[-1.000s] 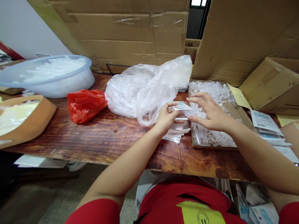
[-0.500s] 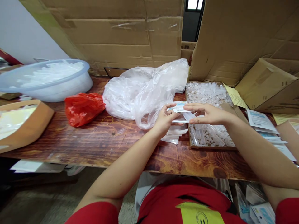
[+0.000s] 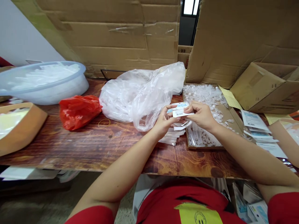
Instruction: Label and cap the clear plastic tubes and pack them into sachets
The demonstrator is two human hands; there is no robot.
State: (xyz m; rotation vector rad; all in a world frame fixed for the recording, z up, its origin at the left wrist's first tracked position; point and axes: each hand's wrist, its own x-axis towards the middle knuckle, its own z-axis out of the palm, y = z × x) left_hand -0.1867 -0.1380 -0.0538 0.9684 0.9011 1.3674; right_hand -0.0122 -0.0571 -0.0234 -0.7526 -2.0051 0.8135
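Between my two hands, above the table, is a small white-and-blue printed card (image 3: pixel 181 111). My left hand (image 3: pixel 164 120) pinches its left side, thumb below and fingers behind. At the card's right end, my right hand (image 3: pixel 200 114) grips with thumb and curled fingers. A clear plastic piece (image 3: pixel 185 125) bends under the card, close to both hands; which hand holds it I cannot tell. Below lie several flat clear strips or sleeves (image 3: pixel 171 137) on the table. Just right of them is a shallow cardboard tray (image 3: pixel 207 148) full of small clear plastic pieces.
On the wooden table (image 3: pixel 116 149) are a filled clear plastic bag (image 3: pixel 121 96), a red plastic bag (image 3: pixel 79 112) and a rubber band (image 3: pixel 104 123). A blue tub (image 3: pixel 74 84) and an orange container (image 3: pixel 30 133) stand left. Printed packets (image 3: pixel 255 121) and a cardboard box (image 3: pixel 263 87) are right.
My right hand has gone from extended fingers to a tighter grip on the card's right end. The card has tilted, and the plastic beneath it now bends. The view has shifted slightly.
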